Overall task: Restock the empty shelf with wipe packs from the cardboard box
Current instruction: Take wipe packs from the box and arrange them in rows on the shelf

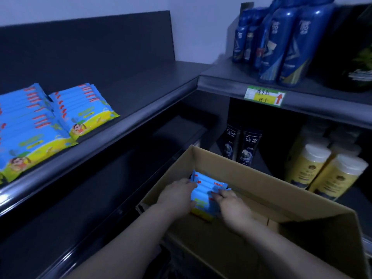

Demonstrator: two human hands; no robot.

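My left hand (177, 195) and right hand (231, 204) press a loose bundle of wipe packs (205, 188) between them, fingers curled over its sides, low by the left wall of the cardboard box (261, 184). If I squeeze unevenly, the slick middle packs could slide out on the lift. They could also catch the box's rim before they reach the shelf (141, 87).

Blue-and-yellow wipe packs (205, 193), brown cardboard box (261, 190).

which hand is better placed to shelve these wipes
Left, probably: the left hand grips the wipe packs in the cardboard box, and the shelf lies on that side. The right hand, also on them, would reach across.
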